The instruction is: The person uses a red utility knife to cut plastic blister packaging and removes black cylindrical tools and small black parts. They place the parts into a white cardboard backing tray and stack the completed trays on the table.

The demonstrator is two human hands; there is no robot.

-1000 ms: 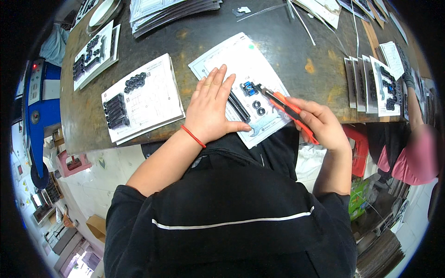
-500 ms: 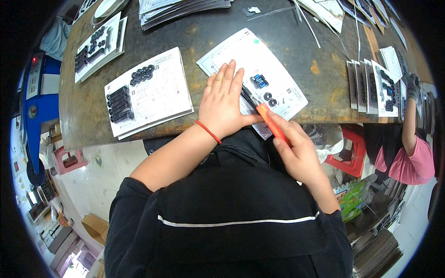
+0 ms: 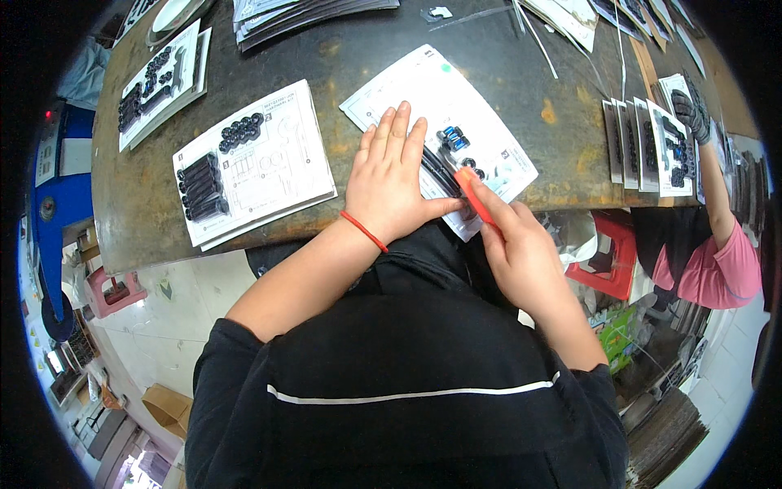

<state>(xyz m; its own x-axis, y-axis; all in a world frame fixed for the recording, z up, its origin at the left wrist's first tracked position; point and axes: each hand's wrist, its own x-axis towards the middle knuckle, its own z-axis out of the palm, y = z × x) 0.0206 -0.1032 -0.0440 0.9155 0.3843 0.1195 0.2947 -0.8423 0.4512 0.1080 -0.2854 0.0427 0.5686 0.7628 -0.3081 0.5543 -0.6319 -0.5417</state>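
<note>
My left hand (image 3: 389,163) lies flat on a printed white card (image 3: 423,73), fingers stretched out, near the table's front edge. It holds the card against the table. In my right hand (image 3: 521,253) is an orange utility knife (image 3: 475,194), gripped by its handle. The knife's tip end points at the card, among black rod-like parts (image 3: 440,173) beside my left thumb. Small black and blue parts (image 3: 453,138) sit on the card under clear film. Black round pieces are partly hidden by the knife, and its blade is hard to make out.
Left of my hand lies a stack of cards (image 3: 277,155) with black parts; another packed card stack (image 3: 163,81) is farther left. A paper pile (image 3: 309,20) is at the back. Standing cards (image 3: 672,147) are at right, near a co-worker's gloved hand (image 3: 692,110).
The knife has shifted slightly on the card, and its tip now sits lower, near the round pieces. My left hand stays flat. The co-worker's gloved hand has moved left toward the standing cards.
</note>
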